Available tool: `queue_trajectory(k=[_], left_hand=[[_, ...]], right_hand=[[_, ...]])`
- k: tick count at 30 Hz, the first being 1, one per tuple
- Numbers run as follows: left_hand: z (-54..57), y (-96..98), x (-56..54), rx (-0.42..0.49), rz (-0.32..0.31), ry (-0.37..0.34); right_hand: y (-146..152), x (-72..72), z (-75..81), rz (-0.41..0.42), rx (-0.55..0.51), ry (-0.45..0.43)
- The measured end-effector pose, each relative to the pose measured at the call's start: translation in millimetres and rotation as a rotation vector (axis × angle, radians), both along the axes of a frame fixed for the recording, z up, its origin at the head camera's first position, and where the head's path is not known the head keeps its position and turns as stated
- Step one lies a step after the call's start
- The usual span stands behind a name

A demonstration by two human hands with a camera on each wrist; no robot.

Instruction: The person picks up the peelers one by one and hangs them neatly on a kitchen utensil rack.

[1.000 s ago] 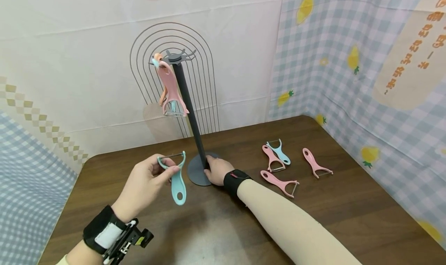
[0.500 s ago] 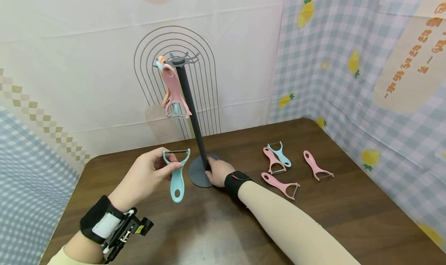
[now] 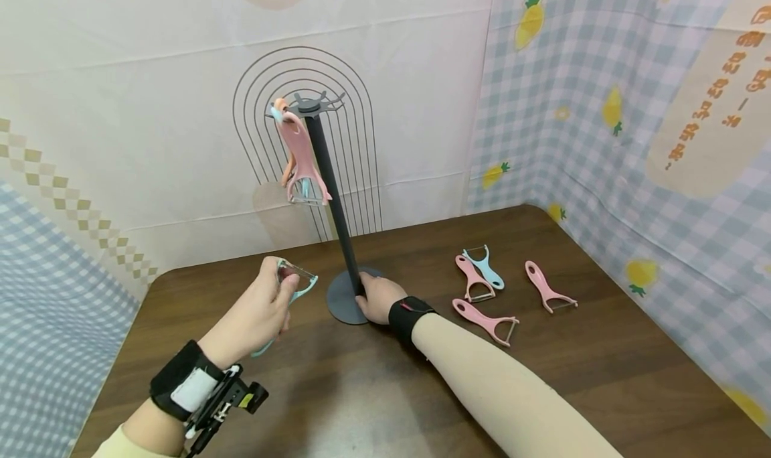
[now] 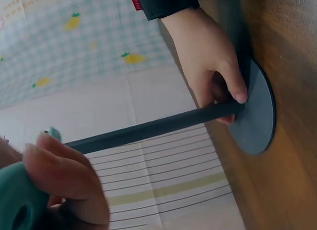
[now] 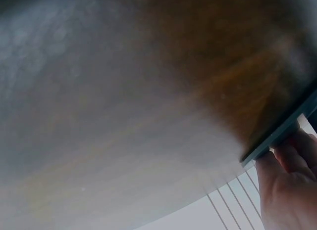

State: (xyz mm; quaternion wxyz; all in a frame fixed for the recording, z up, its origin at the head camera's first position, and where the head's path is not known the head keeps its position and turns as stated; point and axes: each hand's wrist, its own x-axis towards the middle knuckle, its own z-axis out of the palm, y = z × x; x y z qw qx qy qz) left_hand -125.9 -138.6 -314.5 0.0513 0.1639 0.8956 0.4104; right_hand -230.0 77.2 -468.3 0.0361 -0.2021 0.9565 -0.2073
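Turquoise peeler [image 3: 305, 291] in the left hand [image 3: 262, 307], fingers curled round it, blade end showing, left of the stand [image 3: 340, 223] and apart from it. The right hand [image 3: 379, 297] grips the stand's foot, just above the base [image 3: 343, 302]. Hung peelers [image 3: 296, 146] load its left side, so easing that hold could let it tip; a slack left-hand grip could let the handle twist. Four loose peelers [image 3: 480, 316] lie rightward on the table [image 3: 391, 391].
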Motion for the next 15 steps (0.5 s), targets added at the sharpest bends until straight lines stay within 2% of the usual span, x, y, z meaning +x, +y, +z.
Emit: queue_trajectory(k=[4, 7, 9, 12, 15], left_hand=[[-1.3, -0.3, 1.2, -0.058, -0.043, -0.002], [-3.9, 1.1, 1.5, -0.103, -0.086, 0.056], [-6.0, 1.6, 1.1, -0.136, -0.097, 0.119], [-7.1, 2.0, 0.2, -0.152, -0.089, 0.208], [-4.8, 1.9, -0.4, -0.116, -0.054, 0.231]], right_hand=[[0.3, 0.4, 1.6, 0.000, 0.000, 0.007], [0.4, 0.6, 2.9, -0.001, -0.001, 0.007], [0.2, 1.0, 3.2, -0.001, 0.004, 0.001], [-0.3, 1.4, 3.2, -0.003, 0.014, -0.012], [-0.1, 1.3, 3.4, -0.008, 0.012, -0.015]])
